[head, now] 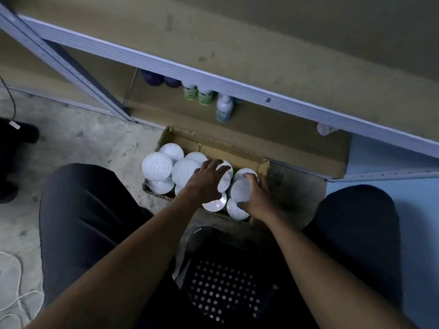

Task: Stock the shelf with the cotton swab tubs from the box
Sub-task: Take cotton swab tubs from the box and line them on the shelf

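Note:
An open cardboard box (240, 151) lies on the floor in front of the shelf, filled with several round white cotton swab tubs (157, 166). My left hand (205, 180) reaches into the middle of the box with fingers spread over a tub (225, 180). My right hand (255, 198) grips one tub (240, 190) at the box's right end, thumb below it and fingers curled over its top. The low shelf board (273, 129) lies just beyond the box.
Green-labelled bottles (197, 92) and a white pump bottle (223, 108) stand on the low shelf, with dark purple items (154, 78) further left. A grey upright (71, 67) slants at left. My knees flank a black perforated stool (223, 288). White cable (14, 302) lies bottom left.

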`<act>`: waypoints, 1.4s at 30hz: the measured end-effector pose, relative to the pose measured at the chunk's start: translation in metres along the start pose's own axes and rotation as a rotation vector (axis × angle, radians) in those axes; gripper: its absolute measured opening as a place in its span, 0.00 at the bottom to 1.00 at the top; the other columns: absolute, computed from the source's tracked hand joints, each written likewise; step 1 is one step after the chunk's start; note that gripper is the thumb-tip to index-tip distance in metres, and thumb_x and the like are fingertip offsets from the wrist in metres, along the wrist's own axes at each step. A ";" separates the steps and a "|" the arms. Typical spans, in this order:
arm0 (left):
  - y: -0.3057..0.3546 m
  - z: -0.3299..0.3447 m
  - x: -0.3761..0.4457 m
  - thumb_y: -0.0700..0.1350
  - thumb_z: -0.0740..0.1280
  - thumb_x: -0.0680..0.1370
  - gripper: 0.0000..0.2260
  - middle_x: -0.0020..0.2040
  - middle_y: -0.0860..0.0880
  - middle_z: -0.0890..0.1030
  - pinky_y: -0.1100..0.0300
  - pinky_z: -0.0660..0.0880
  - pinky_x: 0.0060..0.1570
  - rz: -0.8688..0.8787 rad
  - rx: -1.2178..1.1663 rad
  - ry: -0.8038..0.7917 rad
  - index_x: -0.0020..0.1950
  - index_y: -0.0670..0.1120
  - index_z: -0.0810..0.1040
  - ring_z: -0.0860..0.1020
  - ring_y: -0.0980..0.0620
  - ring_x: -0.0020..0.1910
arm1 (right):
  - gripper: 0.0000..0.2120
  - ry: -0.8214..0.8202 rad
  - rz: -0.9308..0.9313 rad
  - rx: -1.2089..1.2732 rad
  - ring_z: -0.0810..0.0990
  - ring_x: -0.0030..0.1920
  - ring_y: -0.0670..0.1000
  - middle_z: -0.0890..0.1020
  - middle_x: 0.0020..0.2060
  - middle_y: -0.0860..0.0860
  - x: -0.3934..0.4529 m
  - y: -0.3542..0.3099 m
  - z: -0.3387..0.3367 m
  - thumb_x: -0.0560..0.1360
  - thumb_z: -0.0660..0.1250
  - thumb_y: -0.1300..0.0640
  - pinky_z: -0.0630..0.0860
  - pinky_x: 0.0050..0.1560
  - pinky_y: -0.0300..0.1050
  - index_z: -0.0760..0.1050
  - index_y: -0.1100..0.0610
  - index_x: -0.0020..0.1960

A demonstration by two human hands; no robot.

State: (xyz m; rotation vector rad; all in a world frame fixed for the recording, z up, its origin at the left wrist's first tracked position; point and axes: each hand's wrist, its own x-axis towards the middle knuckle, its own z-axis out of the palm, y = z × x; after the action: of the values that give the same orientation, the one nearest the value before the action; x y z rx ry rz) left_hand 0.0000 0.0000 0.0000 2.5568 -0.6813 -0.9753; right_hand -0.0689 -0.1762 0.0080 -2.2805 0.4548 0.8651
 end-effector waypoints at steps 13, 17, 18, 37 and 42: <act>-0.019 0.029 0.053 0.56 0.79 0.65 0.42 0.70 0.48 0.64 0.44 0.73 0.59 0.065 0.209 -0.087 0.73 0.50 0.63 0.66 0.41 0.68 | 0.48 0.055 0.013 -0.122 0.55 0.75 0.62 0.49 0.74 0.53 0.041 0.026 0.045 0.67 0.80 0.47 0.67 0.68 0.57 0.53 0.47 0.77; -0.020 0.041 0.051 0.58 0.79 0.64 0.48 0.74 0.47 0.60 0.45 0.71 0.62 0.051 0.340 -0.088 0.77 0.50 0.57 0.62 0.41 0.70 | 0.48 0.123 -0.001 -0.170 0.57 0.74 0.62 0.50 0.74 0.52 0.044 0.027 0.052 0.66 0.78 0.43 0.68 0.68 0.59 0.52 0.45 0.76; -0.020 0.045 0.050 0.58 0.79 0.64 0.49 0.74 0.47 0.59 0.45 0.71 0.62 0.054 0.368 -0.065 0.77 0.50 0.56 0.62 0.41 0.71 | 0.48 0.130 -0.004 -0.172 0.56 0.74 0.62 0.50 0.74 0.52 0.043 0.027 0.053 0.66 0.78 0.43 0.68 0.68 0.60 0.52 0.44 0.75; -0.011 0.042 0.043 0.53 0.81 0.62 0.44 0.70 0.46 0.68 0.49 0.71 0.65 0.046 0.240 0.047 0.75 0.49 0.66 0.69 0.42 0.68 | 0.41 0.232 -0.113 -0.155 0.68 0.71 0.56 0.67 0.72 0.51 0.010 0.025 0.043 0.65 0.80 0.50 0.72 0.65 0.50 0.66 0.46 0.74; -0.016 0.044 0.046 0.56 0.82 0.59 0.43 0.66 0.49 0.73 0.52 0.74 0.61 0.063 0.209 0.069 0.71 0.52 0.71 0.73 0.45 0.65 | 0.41 0.234 -0.130 -0.184 0.70 0.69 0.56 0.71 0.70 0.52 0.017 0.028 0.044 0.63 0.81 0.50 0.73 0.63 0.49 0.68 0.47 0.72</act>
State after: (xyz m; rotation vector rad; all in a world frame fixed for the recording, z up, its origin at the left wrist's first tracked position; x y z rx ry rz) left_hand 0.0051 -0.0166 -0.0629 2.7146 -0.8801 -0.8311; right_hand -0.0917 -0.1682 -0.0417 -2.5639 0.3341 0.5991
